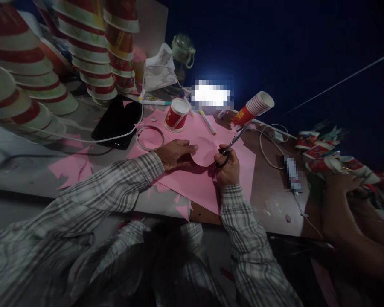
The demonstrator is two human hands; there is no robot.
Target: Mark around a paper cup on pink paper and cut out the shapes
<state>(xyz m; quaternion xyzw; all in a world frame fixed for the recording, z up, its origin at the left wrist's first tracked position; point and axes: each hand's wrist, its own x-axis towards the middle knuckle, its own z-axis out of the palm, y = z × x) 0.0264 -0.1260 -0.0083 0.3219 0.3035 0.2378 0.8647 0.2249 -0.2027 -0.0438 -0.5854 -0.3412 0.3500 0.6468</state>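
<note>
Between thumb and fingers, my left hand (176,154) pinches a piece of pink paper (206,154) with a rounded lower edge. My right hand (229,168) is closed around the black handles of a pair of scissors (235,139), whose blades point up and away to the right. The scissors are just right of the paper piece; I cannot tell whether the blades are parted. Under both hands lie larger pink sheets (243,170). Close beyond my left hand are a ring (150,138) lying flat and an upside-down red and white paper cup (176,116).
Tall stacks of paper cups (86,51) stand at the left beside a black tablet-like slab (118,121). A tilted cup stack (254,108), a marker (208,123) and cables lie beyond my hands. Pink scraps (72,166) litter the table. At right, another person's arm (345,213) is near decorated cups.
</note>
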